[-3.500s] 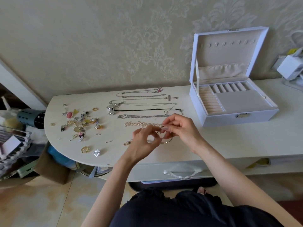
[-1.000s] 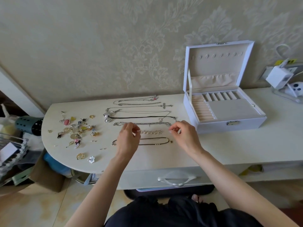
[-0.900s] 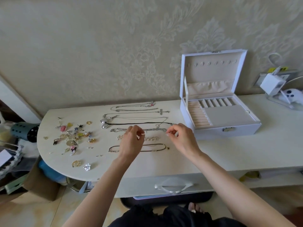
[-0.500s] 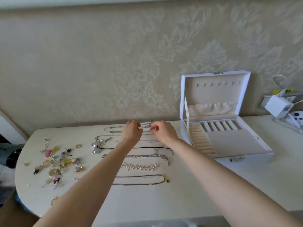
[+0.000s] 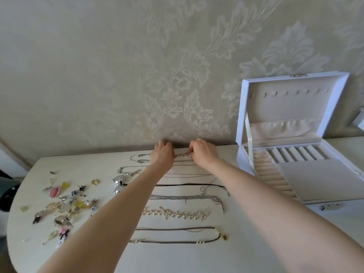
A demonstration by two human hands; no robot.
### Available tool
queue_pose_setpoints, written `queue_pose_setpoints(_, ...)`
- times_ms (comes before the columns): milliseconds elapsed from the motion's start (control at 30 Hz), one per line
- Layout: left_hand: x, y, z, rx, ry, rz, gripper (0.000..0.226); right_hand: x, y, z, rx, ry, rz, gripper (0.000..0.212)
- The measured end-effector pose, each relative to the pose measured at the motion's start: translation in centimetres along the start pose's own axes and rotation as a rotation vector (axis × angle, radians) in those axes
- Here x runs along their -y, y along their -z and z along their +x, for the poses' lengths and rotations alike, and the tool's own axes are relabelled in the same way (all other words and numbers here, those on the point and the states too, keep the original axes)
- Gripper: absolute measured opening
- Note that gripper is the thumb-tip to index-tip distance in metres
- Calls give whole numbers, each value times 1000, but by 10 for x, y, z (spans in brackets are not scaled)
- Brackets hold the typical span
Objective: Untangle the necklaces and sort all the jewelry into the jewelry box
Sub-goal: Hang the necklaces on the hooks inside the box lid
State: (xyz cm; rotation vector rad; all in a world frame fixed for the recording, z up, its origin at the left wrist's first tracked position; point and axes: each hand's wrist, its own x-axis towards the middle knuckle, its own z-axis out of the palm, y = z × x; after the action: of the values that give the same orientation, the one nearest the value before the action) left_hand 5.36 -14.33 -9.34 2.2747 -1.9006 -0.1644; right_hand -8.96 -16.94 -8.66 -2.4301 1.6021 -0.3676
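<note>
Left hand [image 5: 162,154], right hand [image 5: 202,154] pinch far chain [image 5: 182,154]; forearms [image 5: 137,196] cross necklaces [image 5: 175,213].

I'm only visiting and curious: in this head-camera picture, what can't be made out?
All in the head view:
- Left hand: fingers hidden behind its own back; hold on the far chain unclear.
- Trinket pile: pieces too small and blurred to name.
- Jewelry box: right side cut off by the frame edge.
- Black cord necklace: left end covered by the left forearm.

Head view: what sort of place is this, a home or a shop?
Most likely a home, perhaps a bedroom: floral embossed wallpaper, a white rounded table against it, and an open white jewelry box beside laid-out necklaces.
</note>
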Motion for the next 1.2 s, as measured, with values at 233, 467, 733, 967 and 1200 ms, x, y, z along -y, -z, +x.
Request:
queue_pose_setpoints(233, -9, 16, -7, -254, -186, -121, 17, -2, 14, 1, -4, 0, 68, 10)
queue_pose_setpoints(467, -39, 56, -13, -224, -255, -304, 15, 1, 47, -14, -60, -113, 814, 14)
queue_pose_setpoints(733, -77, 104, -15, -214, -357, -552, 4, -11, 100, -31, -100, -94, 1230, 17)
queue_pose_setpoints(967, -133, 142, -22, -182, -522, -678, 12, -39, 160, -50, -315, -92, 1187, 4)
queue_pose_setpoints(1200, -179, 146, -19, -49, -500, -384, 25, -85, 175, -71, -385, -172, 1105, 5)
